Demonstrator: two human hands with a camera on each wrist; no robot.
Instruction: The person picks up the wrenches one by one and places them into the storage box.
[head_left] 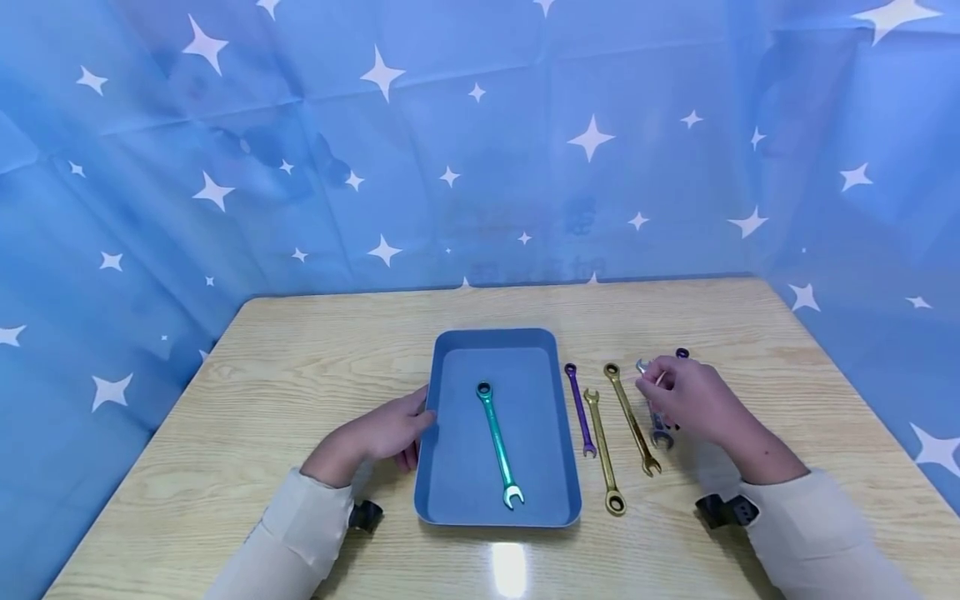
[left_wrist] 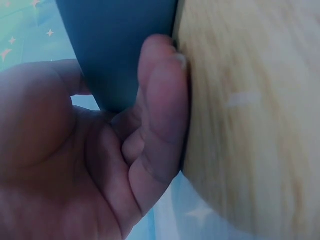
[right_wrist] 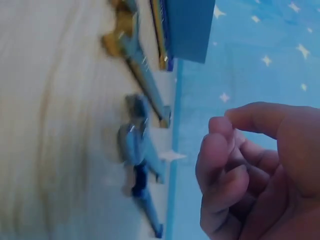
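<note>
My left hand [head_left: 386, 429] grips the left side of a blue rectangular tray [head_left: 442, 467], thumb at the rim and fingers against the outer wall. In the left wrist view, fingers [left_wrist: 167, 95] press along the tray's dark wall [left_wrist: 117, 55]. A teal ratcheting wrench [head_left: 497, 442] lies inside the tray. My right hand [head_left: 686, 398], its fingers loosely curled, hovers over a silver wrench [head_left: 661, 437] and partly covers it. The right wrist view shows nothing between thumb and fingers. A dark purple wrench [head_left: 682, 352] is mostly hidden behind that hand.
Between tray and right hand lie a purple wrench [head_left: 578, 408], a gold wrench [head_left: 602, 446] and another gold wrench [head_left: 630, 417]. They rest on a light wooden table [head_left: 337, 342]. Behind it hangs a blue cloth [head_left: 480, 167] with white stars.
</note>
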